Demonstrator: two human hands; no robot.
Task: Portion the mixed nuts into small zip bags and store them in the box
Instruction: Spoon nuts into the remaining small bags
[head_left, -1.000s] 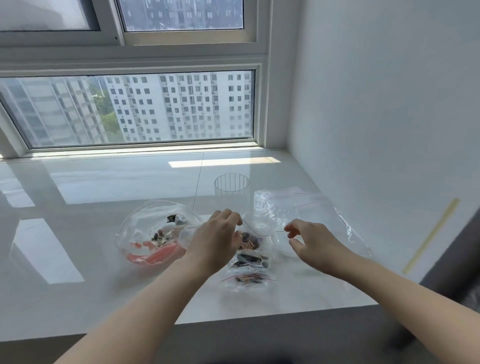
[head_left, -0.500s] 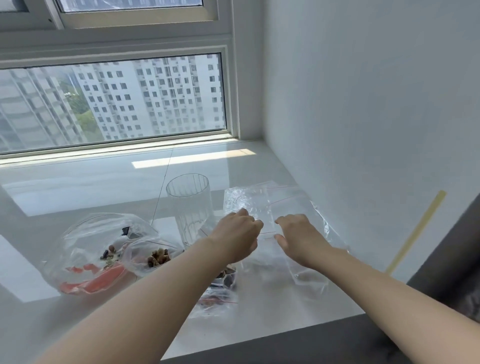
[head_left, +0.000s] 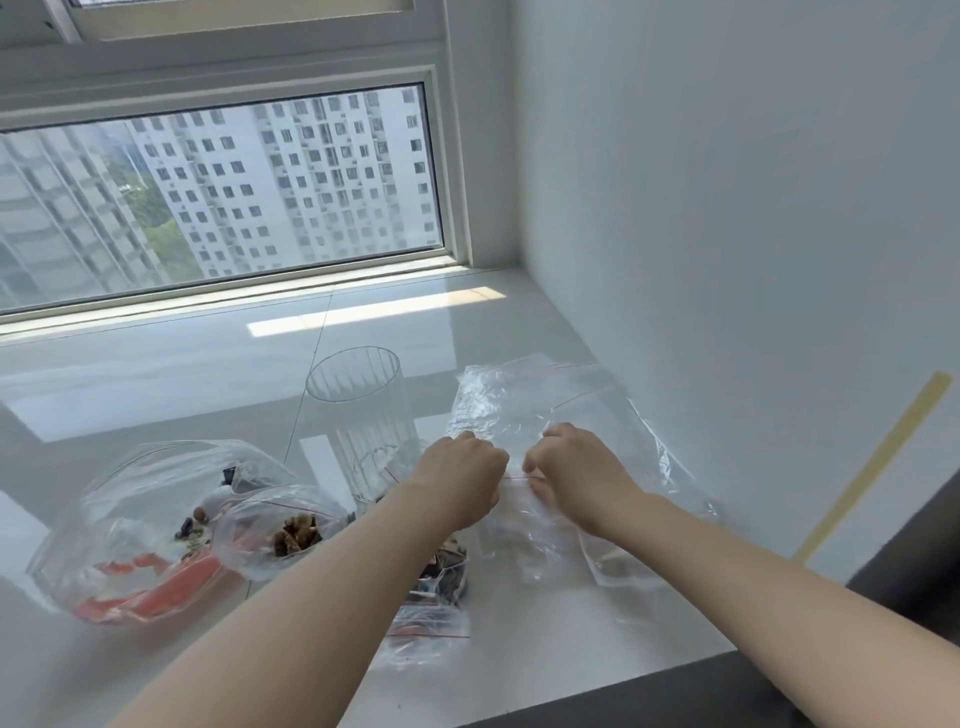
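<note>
Both hands, left (head_left: 460, 480) and right (head_left: 582, 475), pinch an empty zip bag (head_left: 524, 512) at its red seal line, beside the clear box (head_left: 363, 421); risk: thin film slips, or neighbouring bags lift with it.

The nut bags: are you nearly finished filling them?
Not yet. Done: two small filled bags lie on the sill. In hand: left hand and right hand pinch an empty zip bag. Left: nuts remain in the big bag; the clear box holds none.
</note>
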